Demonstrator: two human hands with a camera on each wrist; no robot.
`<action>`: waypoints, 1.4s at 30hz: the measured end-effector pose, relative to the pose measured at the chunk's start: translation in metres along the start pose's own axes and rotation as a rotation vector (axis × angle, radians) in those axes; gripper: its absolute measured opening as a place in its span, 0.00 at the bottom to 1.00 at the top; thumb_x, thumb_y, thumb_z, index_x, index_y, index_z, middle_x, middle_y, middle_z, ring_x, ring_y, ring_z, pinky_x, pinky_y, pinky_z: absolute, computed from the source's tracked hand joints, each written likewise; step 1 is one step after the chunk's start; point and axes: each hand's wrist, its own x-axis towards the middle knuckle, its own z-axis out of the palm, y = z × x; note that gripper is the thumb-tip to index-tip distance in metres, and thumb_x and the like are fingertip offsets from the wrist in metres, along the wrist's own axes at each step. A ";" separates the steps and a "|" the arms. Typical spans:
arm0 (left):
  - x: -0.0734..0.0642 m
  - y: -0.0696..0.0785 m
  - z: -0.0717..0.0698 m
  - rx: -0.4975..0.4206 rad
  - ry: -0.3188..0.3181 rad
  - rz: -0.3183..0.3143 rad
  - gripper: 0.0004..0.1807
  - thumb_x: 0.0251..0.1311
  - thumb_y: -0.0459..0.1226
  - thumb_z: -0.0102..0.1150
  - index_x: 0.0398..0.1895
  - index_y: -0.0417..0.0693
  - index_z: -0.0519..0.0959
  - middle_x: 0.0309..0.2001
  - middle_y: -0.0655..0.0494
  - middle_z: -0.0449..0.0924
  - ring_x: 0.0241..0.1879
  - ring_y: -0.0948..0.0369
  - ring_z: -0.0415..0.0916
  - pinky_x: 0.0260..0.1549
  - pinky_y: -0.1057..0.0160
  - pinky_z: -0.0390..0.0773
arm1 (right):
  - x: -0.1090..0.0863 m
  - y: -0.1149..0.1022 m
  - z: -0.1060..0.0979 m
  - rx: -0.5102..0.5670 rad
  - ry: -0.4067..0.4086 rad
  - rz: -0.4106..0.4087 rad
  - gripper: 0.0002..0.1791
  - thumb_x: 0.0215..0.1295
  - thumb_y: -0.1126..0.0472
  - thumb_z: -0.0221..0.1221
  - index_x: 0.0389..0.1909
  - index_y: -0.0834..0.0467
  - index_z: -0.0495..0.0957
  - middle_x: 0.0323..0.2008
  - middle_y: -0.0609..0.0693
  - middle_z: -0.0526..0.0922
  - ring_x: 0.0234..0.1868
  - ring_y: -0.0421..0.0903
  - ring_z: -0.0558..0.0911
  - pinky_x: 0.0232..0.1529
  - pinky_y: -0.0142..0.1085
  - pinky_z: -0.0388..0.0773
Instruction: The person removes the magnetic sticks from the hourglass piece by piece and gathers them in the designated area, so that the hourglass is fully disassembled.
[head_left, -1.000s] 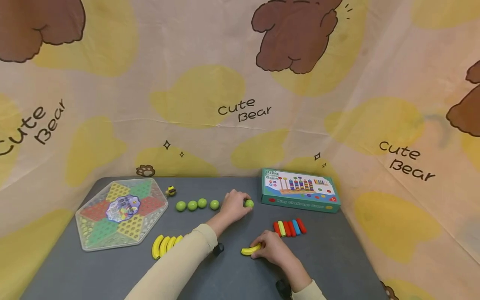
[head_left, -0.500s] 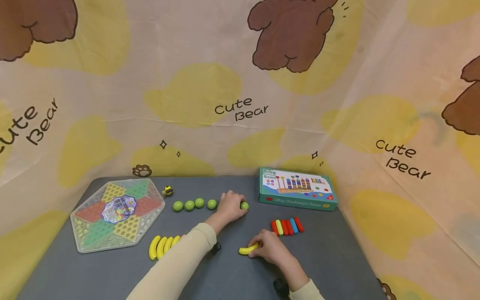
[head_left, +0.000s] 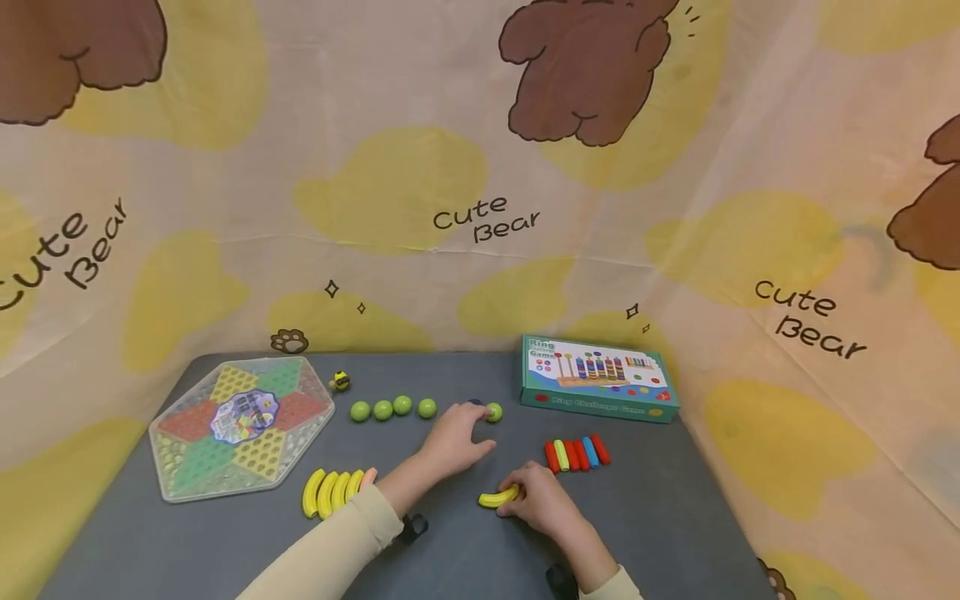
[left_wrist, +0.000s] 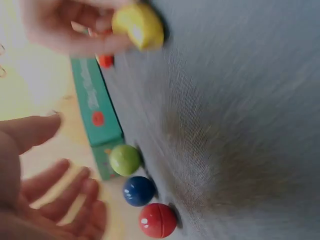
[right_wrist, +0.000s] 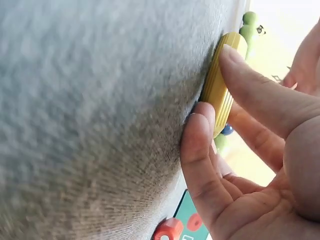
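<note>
Near the table's middle my right hand (head_left: 542,498) pinches a yellow toy banana (head_left: 493,498) between thumb and fingers; it lies on or just above the cloth. In the right wrist view the banana (right_wrist: 223,85) shows ribbed sides. My left hand (head_left: 452,442) holds nothing, its thumb and fingers spread apart near a green ball (head_left: 493,412). Beside that ball sit a blue ball (left_wrist: 139,191) and a red ball (left_wrist: 157,220) in the left wrist view; from the head view my left hand mostly hides these two. Several more green balls (head_left: 402,406) stand in line to the left.
Several yellow bananas (head_left: 325,494) lie left, a salmon-coloured piece (head_left: 368,478) at the row's end. Red, blue and yellow-green sticks (head_left: 577,455) lie right, before a green game box (head_left: 600,379). A hexagonal board case (head_left: 243,429) and a small bee toy (head_left: 341,381) stand far left.
My left hand has let go of the green ball and drawn back toward me, its fingers spreading. A blue ball now shows behind it. The right hand keeps its pinch on the banana.
</note>
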 end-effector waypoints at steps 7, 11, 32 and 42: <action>-0.058 0.001 0.007 0.000 -0.071 -0.115 0.31 0.54 0.44 0.74 0.58 0.36 0.78 0.52 0.40 0.79 0.52 0.43 0.79 0.50 0.43 0.78 | -0.003 -0.009 0.011 0.002 0.004 0.008 0.14 0.53 0.56 0.76 0.38 0.56 0.86 0.26 0.43 0.78 0.25 0.37 0.73 0.28 0.31 0.72; -0.078 0.001 0.011 -0.046 -0.093 -0.184 0.36 0.52 0.45 0.75 0.59 0.32 0.76 0.53 0.37 0.77 0.55 0.40 0.77 0.54 0.40 0.76 | -0.006 -0.017 0.016 0.087 -0.033 0.013 0.10 0.58 0.56 0.73 0.37 0.57 0.86 0.22 0.42 0.80 0.22 0.37 0.77 0.25 0.31 0.74; -0.086 0.010 0.039 0.174 -0.010 -0.138 0.34 0.43 0.45 0.81 0.48 0.30 0.79 0.45 0.41 0.78 0.42 0.48 0.75 0.46 0.48 0.78 | -0.013 0.002 -0.027 0.252 0.006 0.106 0.21 0.73 0.47 0.58 0.51 0.61 0.83 0.34 0.51 0.84 0.33 0.48 0.83 0.32 0.38 0.78; -0.092 -0.031 -0.023 0.020 -0.099 -0.120 0.35 0.41 0.39 0.82 0.54 0.33 0.80 0.54 0.42 0.79 0.55 0.43 0.78 0.54 0.42 0.77 | -0.030 0.004 -0.038 0.256 -0.011 0.132 0.23 0.71 0.44 0.59 0.53 0.60 0.82 0.38 0.51 0.85 0.36 0.48 0.83 0.35 0.38 0.79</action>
